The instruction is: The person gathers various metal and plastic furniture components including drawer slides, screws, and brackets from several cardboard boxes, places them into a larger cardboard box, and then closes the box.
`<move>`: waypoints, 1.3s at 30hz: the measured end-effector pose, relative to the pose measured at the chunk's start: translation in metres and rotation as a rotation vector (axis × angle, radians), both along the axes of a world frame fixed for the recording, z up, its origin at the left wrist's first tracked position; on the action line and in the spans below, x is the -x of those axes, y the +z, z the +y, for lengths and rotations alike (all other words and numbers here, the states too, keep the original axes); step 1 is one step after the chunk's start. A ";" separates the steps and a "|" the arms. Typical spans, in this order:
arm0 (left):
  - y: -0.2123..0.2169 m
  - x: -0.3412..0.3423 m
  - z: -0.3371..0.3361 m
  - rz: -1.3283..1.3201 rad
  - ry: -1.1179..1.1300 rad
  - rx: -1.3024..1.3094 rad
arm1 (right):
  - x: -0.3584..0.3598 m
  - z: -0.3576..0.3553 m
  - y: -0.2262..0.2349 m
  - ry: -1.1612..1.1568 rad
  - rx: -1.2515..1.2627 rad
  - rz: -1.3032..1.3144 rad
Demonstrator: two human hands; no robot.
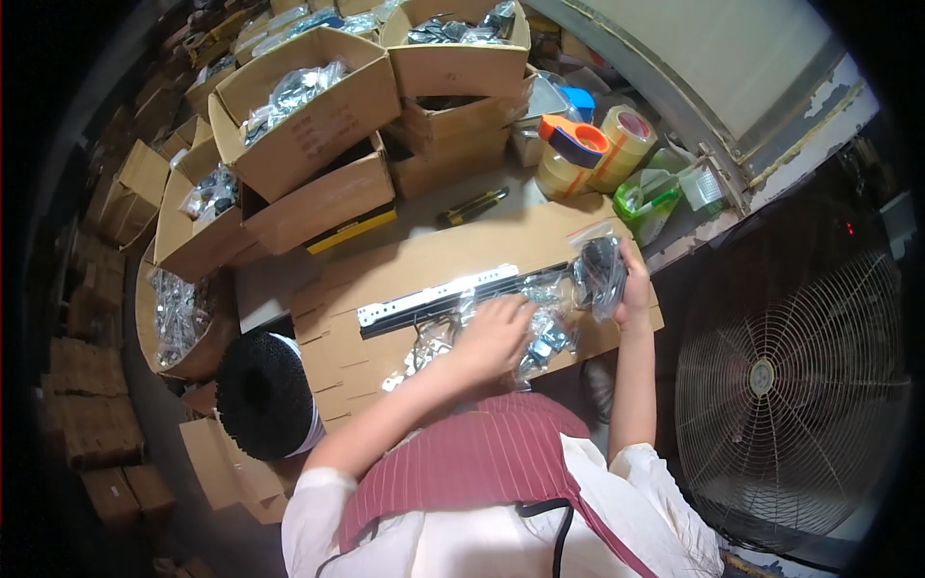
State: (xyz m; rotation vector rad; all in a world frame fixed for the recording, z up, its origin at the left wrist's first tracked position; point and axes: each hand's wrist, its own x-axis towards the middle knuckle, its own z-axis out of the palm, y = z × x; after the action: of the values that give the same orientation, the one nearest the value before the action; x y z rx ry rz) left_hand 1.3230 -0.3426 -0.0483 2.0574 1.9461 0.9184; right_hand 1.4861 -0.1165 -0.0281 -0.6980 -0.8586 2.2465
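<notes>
Right hand point(633, 286) pinches a clear bag of dark parts point(599, 270) (best held upright, I'd judge); left hand point(498, 332) covers small bags point(551, 335), grip unclear.

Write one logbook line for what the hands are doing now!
left hand: at clear parts bags | right hand: holding bag of black parts | nearby: white perforated strip, black rail, flat cardboard

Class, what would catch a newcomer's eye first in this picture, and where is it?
The big wire-grilled fan dominates the lower right, and the burgundy apron stands out at the lower middle. Near the centre, the right hand holds a clear bag of dark parts, while the left hand is at small clear bags over flat cardboard.
</notes>
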 end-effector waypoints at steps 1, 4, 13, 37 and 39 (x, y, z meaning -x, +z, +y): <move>-0.009 -0.008 0.017 0.003 -0.002 -0.007 | -0.003 0.004 0.002 0.034 -0.016 0.104; -0.035 -0.022 0.055 0.292 -0.150 -0.015 | -0.003 0.002 0.004 -0.111 -0.014 0.032; -0.062 -0.030 0.054 0.386 -0.303 0.222 | -0.011 -0.016 -0.013 -0.298 -0.256 -0.259; -0.047 -0.029 0.004 0.333 -0.170 0.163 | 0.030 -0.029 -0.066 -0.257 -1.630 -1.127; -0.045 -0.020 -0.004 0.269 -0.188 0.164 | 0.036 -0.035 -0.071 -0.166 -1.641 -1.220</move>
State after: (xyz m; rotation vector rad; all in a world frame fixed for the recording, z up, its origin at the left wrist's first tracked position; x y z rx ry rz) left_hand 1.3429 -0.3462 -0.0935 2.3130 1.8328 0.4474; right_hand 1.4503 -0.1517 -0.0994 -1.0380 -2.4466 0.1725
